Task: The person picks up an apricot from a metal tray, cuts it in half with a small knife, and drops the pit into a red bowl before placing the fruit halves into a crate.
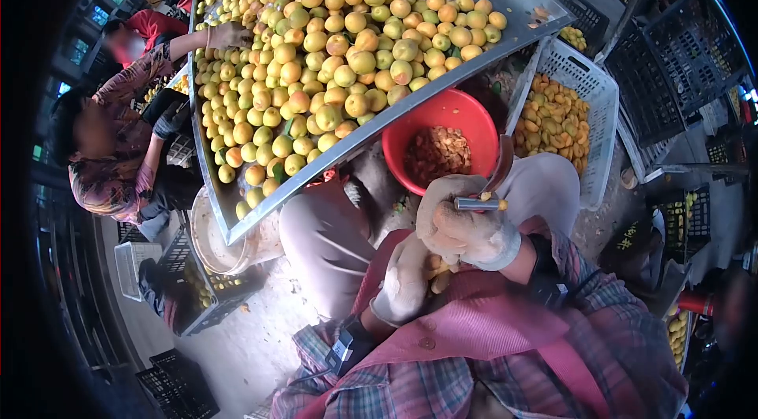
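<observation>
My gloved right hand point(466, 226) is closed around a knife point(475, 203) whose metal tube handle sticks out by the thumb. A curved brownish strip, possibly its blade, rises above the fist. Just below and to the left, my gloved left hand point(404, 281) has its fingers curled on a piece of yellow apricot point(437, 272), partly hidden between the two hands. Both hands are over my lap, close together. Right behind them, between my knees, stands a red basin point(395, 152) with brown apricot pits point(444, 152) in it.
A metal-edged table point(332, 152) heaped with whole apricots point(339, 48) stands ahead. To the right is a white crate point(604, 135) of apricot halves point(553, 123). A white bucket point(217, 237) stands under the table's corner. At left, a co-worker's gloved hand point(229, 35) reaches onto the apricots.
</observation>
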Demonstrator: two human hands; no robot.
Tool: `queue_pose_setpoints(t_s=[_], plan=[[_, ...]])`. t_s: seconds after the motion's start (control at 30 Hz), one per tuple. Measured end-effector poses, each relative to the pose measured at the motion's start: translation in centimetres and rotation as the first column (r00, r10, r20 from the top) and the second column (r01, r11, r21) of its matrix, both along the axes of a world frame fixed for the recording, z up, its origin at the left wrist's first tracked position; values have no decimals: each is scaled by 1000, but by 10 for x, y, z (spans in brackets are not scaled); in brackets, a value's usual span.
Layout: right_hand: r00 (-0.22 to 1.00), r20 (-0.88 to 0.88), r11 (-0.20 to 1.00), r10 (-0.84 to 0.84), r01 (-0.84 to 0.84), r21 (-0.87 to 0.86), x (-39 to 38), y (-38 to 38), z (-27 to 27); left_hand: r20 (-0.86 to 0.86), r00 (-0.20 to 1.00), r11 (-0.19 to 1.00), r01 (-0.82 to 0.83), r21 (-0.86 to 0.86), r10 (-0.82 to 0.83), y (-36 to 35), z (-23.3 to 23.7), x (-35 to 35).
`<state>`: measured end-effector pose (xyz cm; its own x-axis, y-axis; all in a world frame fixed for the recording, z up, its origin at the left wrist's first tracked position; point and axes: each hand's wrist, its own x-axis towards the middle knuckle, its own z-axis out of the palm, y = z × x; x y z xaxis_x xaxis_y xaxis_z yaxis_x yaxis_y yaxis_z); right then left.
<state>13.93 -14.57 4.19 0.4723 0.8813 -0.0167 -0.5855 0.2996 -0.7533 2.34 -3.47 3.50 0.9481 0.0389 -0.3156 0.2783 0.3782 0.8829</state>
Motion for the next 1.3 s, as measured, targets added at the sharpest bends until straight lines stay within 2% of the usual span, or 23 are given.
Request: queue_pose_setpoints(t_s=[0.03, 0.07, 0.13, 0.2, 0.23, 0.27, 0.33, 0.37, 0.4, 0.43, 0.47, 0.5, 0.57, 0.6, 0.63, 0.7, 0.77, 0.8, 0.87, 0.97, 1.1, 1.2, 1.3], plan=[[985, -73, 987, 156, -159, -29, 6, 1, 2, -5, 1000, 1000, -5, -4, 5, 3, -4, -1], [984, -79, 986, 160, -163, -32, 3, 2, 7, -33, 997, 996, 64, -61, -66, 7, -10, -1], [912, 408, 955, 34, 91, -282, -3, 4, 23, -61, 989, 984, 128, -123, -137, 9, -14, 0], [912, 407, 965, 47, 63, -253, -4, 2, 19, -290, 952, 954, 2, -300, -93, 6, -14, 2], [910, 410, 975, 55, 40, -218, -5, 2, 16, -16, 988, 987, 152, -45, -153, 10, -19, -3], [908, 414, 983, 62, 16, -183, -6, 1, 14, -20, 988, 987, 151, -51, -153, 13, -23, -4], [907, 414, 988, 74, -10, -154, -7, -2, 15, -141, 980, 921, 74, -382, -137, 14, -29, -4], [845, 534, 981, 27, 80, -177, -8, -5, 18, 5, 989, 964, 148, -219, -150, 13, -36, -4], [764, 645, 968, -10, 169, -186, -9, -6, 20, 3, 989, 963, 143, -226, -146, 11, -38, -6], [766, 643, 968, -2, 163, -192, -10, -7, 19, 124, 976, 978, 191, -83, -180, 11, -35, -4], [859, 509, 975, -61, 159, -153, -11, -7, 17, 235, 945, 973, 219, 68, -229, 11, -34, -2], [926, 360, 980, -115, 164, -110, -10, -6, 14, -47, 978, 865, 156, -477, -202, 13, -34, 1], [983, -81, 986, -165, 167, 18, -6, -5, 0, -92, 979, 883, 120, -454, -180, 13, -19, 7], [919, 322, 968, -226, 250, -36, 2, -9, -3, -137, 978, 899, 84, -430, -157, 14, -13, 10], [875, 317, 908, -366, 410, -85, 2, -2, 14, -122, 972, 684, 50, -728, -200, 20, -26, 8], [782, 222, 773, -583, 617, -144, 0, 10, 33, -53, 991, 680, 45, -732, -123, 16, -22, 11], [766, 236, 764, -598, 634, -120, 2, 3, 35, 75, 994, 584, 106, -804, -77, 22, -30, 13], [754, 247, 757, -609, 645, -104, 2, 0, 36, 82, 993, 587, 115, -801, -83, 21, -32, 12], [695, 373, 721, -615, 687, -90, -6, 0, 39, 42, 994, 665, -37, -746, 103, 13, -25, 13], [765, 134, 777, -630, 621, 104, -10, -2, 28, 94, 991, 654, 6, -756, 99, 10, -25, 14], [720, 88, 714, -688, 650, 260, -15, 4, 16, 203, 972, 666, 76, -742, 116, 4, -31, 13], [699, 277, 752, -659, 618, 231, -13, -2, 12, 220, 967, 688, 71, -723, 131, -1, -27, 11], [696, 269, 746, -665, 637, 196, -13, -4, 15, 236, 966, 706, 92, -702, 109, -7, -22, 13]])
